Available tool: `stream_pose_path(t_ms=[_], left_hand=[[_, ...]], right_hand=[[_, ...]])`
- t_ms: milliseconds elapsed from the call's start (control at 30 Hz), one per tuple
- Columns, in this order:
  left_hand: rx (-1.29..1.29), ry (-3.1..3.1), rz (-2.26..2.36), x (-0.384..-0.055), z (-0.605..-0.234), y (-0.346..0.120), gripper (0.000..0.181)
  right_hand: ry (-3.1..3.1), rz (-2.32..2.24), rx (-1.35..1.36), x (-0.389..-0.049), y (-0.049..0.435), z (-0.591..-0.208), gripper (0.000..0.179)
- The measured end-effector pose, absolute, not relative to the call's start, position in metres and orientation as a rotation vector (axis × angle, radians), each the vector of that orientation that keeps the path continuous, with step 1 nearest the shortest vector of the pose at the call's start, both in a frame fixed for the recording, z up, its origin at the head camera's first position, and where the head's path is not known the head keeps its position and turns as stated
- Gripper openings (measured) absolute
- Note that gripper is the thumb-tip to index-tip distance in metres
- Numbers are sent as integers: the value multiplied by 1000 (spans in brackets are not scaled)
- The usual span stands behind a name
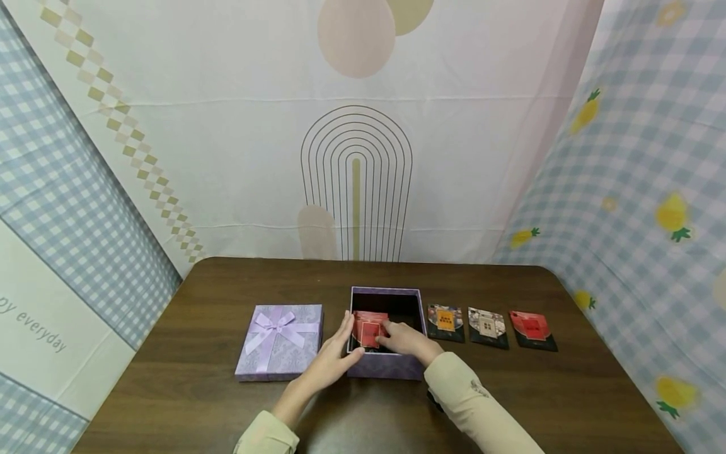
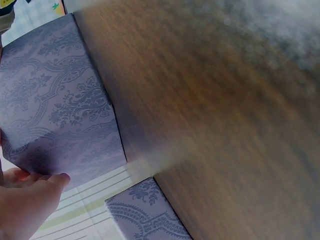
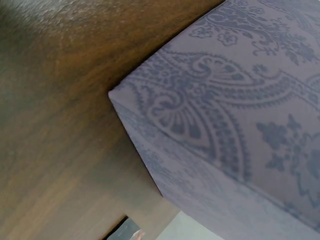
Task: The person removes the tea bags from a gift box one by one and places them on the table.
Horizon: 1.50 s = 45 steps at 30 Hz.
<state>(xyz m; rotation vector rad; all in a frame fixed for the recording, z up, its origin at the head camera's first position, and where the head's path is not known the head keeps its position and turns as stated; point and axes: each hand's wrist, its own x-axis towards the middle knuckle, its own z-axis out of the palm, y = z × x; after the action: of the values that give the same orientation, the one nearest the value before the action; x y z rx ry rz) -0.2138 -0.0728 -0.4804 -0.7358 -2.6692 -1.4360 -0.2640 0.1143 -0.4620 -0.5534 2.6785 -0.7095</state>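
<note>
A purple patterned gift box (image 1: 386, 366) stands uncovered on the table, its inside dark. Within its left part is a red packet (image 1: 370, 333), with more red behind its upper edge. My right hand (image 1: 405, 340) reaches over the front wall and holds the packet by its right side, fingertips at its face and edge. Along the box's left wall lies my left hand (image 1: 329, 359), fingers extended and thumb spread toward the front corner. The left wrist view has that hand (image 2: 35, 202) against the patterned wall. In the right wrist view the box (image 3: 225, 110) hides the right hand.
Left of the box lies its lilac lid (image 1: 283, 353) with a ribbon bow. To the right, three flat packets lie in a row: an orange-labelled one (image 1: 445, 321), a beige-labelled one (image 1: 488, 326) and a red one (image 1: 533, 329). A patterned cloth (image 1: 255, 157) hangs behind the table.
</note>
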Motion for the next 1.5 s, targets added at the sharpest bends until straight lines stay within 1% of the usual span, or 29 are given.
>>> stream_pose_path(t_ms=[100, 167, 367, 500, 600, 700, 800, 900, 1133, 1300, 1500], left_hand=[[-733, -2671, -1430, -214, -481, -73, 69], [-732, -2670, -1428, -215, -482, -73, 69], [-745, -2670, -1429, -214, -482, -73, 68], [-749, -2666, -1430, -214, -481, -73, 68], [-747, -2667, -1433, -214, -482, -74, 68], [-746, -2667, -1434, -214, -482, -74, 68], [-750, -2662, -1435, -214, -481, -74, 68], [-748, -2667, -1436, -214, -481, -74, 68], [-751, -2668, -1433, -215, -480, -73, 69], [-749, -2661, -1434, -214, -480, -73, 68], [-748, -2664, -1435, -214, -480, -74, 68]], right_hand=[[2660, -741, -544, -264, 114, -461, 43], [2659, -756, -535, -264, 114, -461, 45], [2717, -808, -502, -262, 115, -461, 45], [2768, -885, -530, -262, 115, -460, 42], [2786, -915, -612, -262, 115, -459, 36], [2755, -929, -756, -263, 116, -460, 32], [2682, -936, -881, -264, 116, -462, 32], [2618, -917, -946, -267, 116, -464, 34], [2556, -916, -936, -268, 117, -463, 40], [2591, -1017, -938, -267, 117, -459, 37], [2653, -1112, -878, -265, 119, -456, 33]])
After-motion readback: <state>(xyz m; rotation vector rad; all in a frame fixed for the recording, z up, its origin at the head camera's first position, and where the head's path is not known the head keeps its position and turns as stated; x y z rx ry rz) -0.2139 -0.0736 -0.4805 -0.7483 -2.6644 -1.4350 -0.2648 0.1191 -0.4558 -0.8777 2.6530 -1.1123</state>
